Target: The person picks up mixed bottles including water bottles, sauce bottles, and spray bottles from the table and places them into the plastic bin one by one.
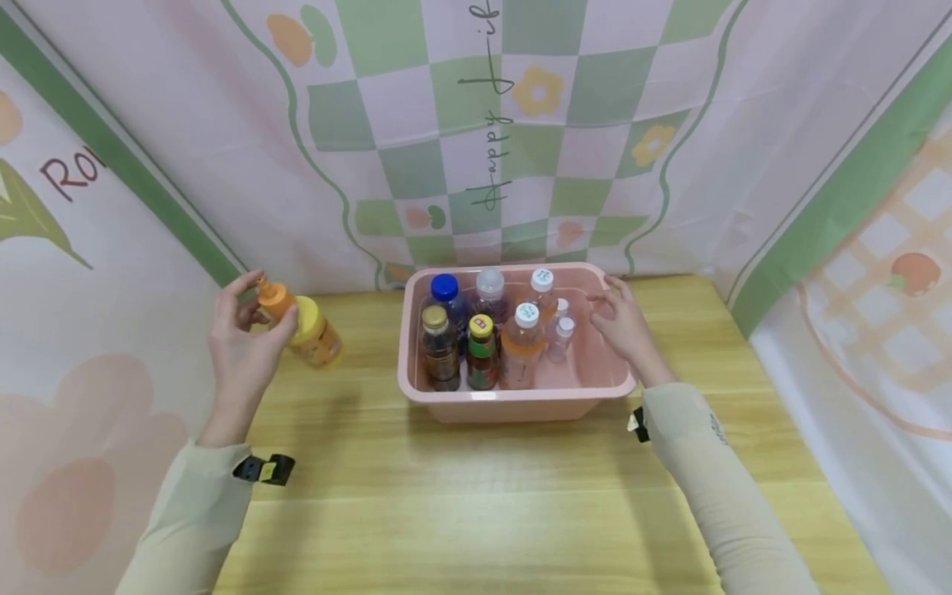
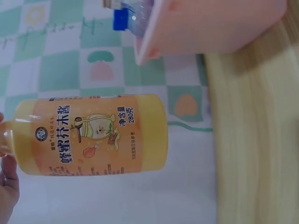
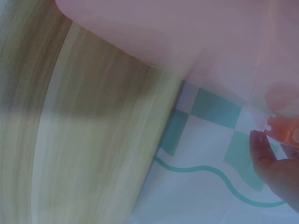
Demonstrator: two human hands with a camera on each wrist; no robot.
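Note:
My left hand pinches the orange nozzle cap of a yellow sauce bottle between thumb and fingers. In the left wrist view the bottle shows an orange label with a honey jar, and its base appears apart from the wooden table. My right hand grips the right rim of a pink basin, with the thumb and fingers around its edge. Inside the basin stand a blue-capped bottle, a yellow-capped bottle, a gold-capped dark bottle, white-capped bottles and small clear bottles.
The basin stands on the wooden table near its back edge, against a patterned cloth. More cloth hangs at both sides. Between the sauce bottle and the basin lies bare tabletop.

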